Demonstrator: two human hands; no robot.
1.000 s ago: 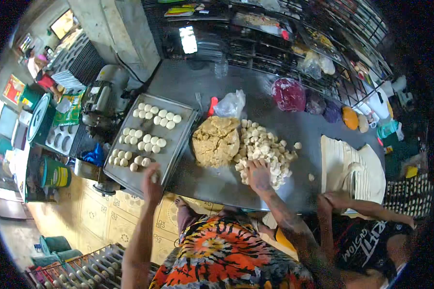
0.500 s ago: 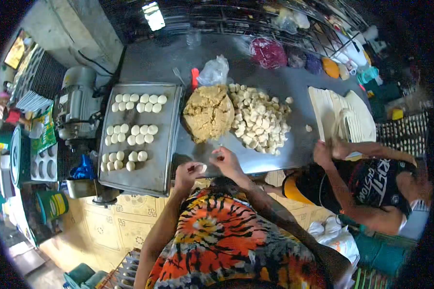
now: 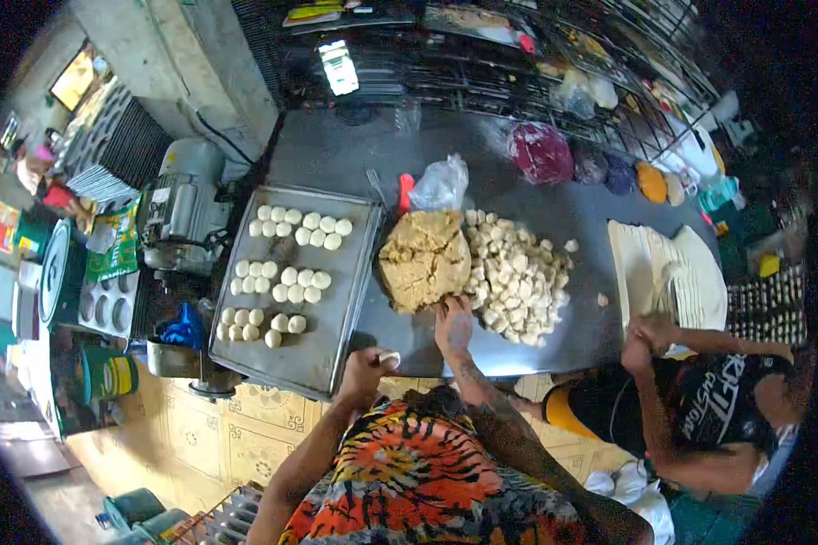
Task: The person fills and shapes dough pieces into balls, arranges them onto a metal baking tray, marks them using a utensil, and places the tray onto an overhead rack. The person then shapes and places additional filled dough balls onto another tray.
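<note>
Closed in the left hand [image 3: 362, 371], at the near edge of the smooth grey worktop [image 3: 573, 213], one pale, flattened piece of dough [image 3: 390, 360], soft-looking and curved along its rim; grip snug around it, fingers curled, just right of the tray's near right corner. Right hand [image 3: 454, 327] against the near side of one brown mass [image 3: 424, 259], fingers bent towards it; no telling how far closed that grip, or whether around any bit of it. Brown mass rounded, dense, rough and deeply cracked on top, near the middle of the worktop.

Close along its right side, a loose heap of dough chunks [image 3: 518, 282]: off-white, matt, irregular, too overlapped to count. Two more chunks apart to the right, one far, one near.

At left, one shallow rectangular metal tray [image 3: 336, 331] with about thirty-three smooth, round dough balls [image 3: 273, 338] in three rows of two clusters: five clusters of six and, at near right, one of three.

Beyond the brown mass, one crinkled clear plastic bag [image 3: 439, 184], one red tool [image 3: 405, 193] and one fork [image 3: 374, 182]. At far right, five rounded lumps [image 3: 541, 154] in a line, magenta one largest. At right, a pale, lined dough sheet [image 3: 700, 282], with another person's hands [image 3: 650, 331] at its near edge.
</note>
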